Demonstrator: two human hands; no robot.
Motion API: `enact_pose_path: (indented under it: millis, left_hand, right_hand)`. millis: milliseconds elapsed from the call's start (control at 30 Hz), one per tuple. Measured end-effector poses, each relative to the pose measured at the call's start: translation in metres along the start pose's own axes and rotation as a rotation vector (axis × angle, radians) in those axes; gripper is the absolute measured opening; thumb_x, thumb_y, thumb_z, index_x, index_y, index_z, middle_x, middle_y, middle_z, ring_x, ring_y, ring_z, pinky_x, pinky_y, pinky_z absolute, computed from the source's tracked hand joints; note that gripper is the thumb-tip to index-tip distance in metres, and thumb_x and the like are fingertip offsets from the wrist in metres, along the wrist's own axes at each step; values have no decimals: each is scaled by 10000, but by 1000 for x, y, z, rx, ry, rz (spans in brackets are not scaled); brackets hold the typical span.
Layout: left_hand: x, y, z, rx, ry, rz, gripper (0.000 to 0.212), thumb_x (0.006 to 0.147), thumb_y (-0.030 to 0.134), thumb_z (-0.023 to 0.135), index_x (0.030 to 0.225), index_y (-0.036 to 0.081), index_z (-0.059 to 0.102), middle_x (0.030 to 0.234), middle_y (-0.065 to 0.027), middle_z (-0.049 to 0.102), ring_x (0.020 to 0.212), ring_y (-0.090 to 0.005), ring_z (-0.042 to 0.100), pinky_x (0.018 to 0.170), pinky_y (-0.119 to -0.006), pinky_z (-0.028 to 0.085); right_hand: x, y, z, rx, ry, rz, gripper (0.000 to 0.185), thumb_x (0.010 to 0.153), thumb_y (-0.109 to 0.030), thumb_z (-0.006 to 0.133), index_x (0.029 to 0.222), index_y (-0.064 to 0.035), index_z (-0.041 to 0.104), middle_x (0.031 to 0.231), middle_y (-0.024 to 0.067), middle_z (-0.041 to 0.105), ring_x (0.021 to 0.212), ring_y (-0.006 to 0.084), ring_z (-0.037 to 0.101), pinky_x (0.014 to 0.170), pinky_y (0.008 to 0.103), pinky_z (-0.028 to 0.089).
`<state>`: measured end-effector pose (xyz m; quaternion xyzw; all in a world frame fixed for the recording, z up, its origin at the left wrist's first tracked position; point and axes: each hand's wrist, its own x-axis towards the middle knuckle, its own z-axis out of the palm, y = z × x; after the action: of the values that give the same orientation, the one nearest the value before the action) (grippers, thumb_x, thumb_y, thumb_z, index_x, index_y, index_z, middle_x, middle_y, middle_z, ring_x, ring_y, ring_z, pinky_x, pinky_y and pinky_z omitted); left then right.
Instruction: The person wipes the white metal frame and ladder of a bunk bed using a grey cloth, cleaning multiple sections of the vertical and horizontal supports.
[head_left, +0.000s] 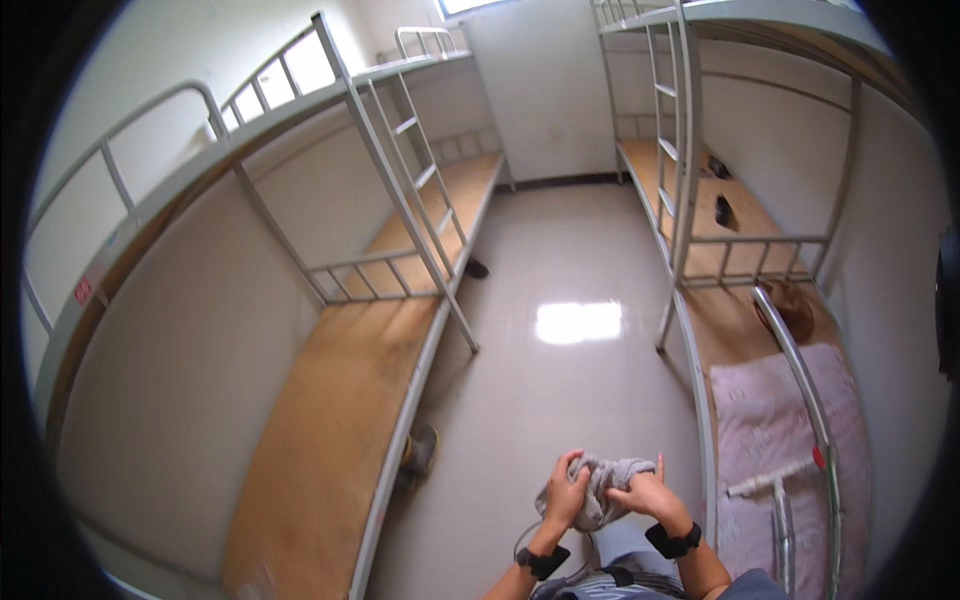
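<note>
A bunched grey cloth (598, 491) is held between both hands, low in the head view, in front of my body. My left hand (564, 491) grips its left side, fingers curled over the folds. From the right, my right hand (646, 493) holds the other side, with one finger sticking up and apart from the cloth. Each wrist wears a black strap with a dark device. Folds hide some of the fingertips.
Metal bunk beds with board bases (330, 405) line both sides of a tiled aisle (555, 255). At right lie a pink quilt (765, 405), a white-and-red tool with a pole (776, 476) and a brown round item (787, 311). Boots (421, 450) stand under the left bed.
</note>
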<state>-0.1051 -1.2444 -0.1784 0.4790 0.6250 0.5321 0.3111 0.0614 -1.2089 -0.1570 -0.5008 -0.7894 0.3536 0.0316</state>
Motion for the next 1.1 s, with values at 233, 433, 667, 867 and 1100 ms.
enact_pose_path:
  millis: [233, 433, 667, 867, 1100]
  left_hand:
    - [180, -6, 1, -68, 13, 2, 295, 831, 103, 575, 1112, 22, 538, 1034, -117, 601, 986, -192, 563, 870, -309, 437]
    - [306, -18, -2, -95, 43, -70, 290, 830, 102, 585, 1102, 8, 546, 1045, -108, 588, 993, -185, 546, 892, -304, 421]
    - [518, -46, 74, -55, -180, -142, 268, 824, 92, 587, 1074, 0, 558, 1032, -104, 588, 998, -176, 535, 897, -302, 414]
    - [691, -24, 178, -314, -536, -110, 274, 846, 89, 568, 1101, -5, 531, 1033, -91, 575, 1003, -161, 524, 874, -275, 414]
    - [836, 43, 298, -216, -767, 28, 297, 853, 76, 564, 1134, -1, 505, 1098, -84, 550, 1053, -161, 505, 920, -268, 383]
  right_hand:
    - [168, -18, -120, -68, 241, -367, 431, 765, -418, 633, 713, 8, 656, 753, 170, 631, 853, 318, 586, 965, 442, 317]
    - [297, -13, -160, 319, 345, -665, 381, 778, -392, 639, 831, -15, 653, 810, 174, 625, 857, 316, 587, 904, 416, 390]
    - [452, 56, -219, 174, 456, -500, 413, 786, -429, 618, 907, -36, 648, 879, 157, 638, 900, 300, 597, 891, 381, 415]
    - [531, 86, -357, -18, 752, -65, 444, 759, -380, 653, 879, 47, 644, 881, 208, 637, 912, 320, 588, 882, 389, 411]
    - [608, 149, -468, 77, 1263, 72, 374, 717, -276, 697, 932, 23, 638, 958, 193, 633, 946, 359, 558, 926, 407, 360]
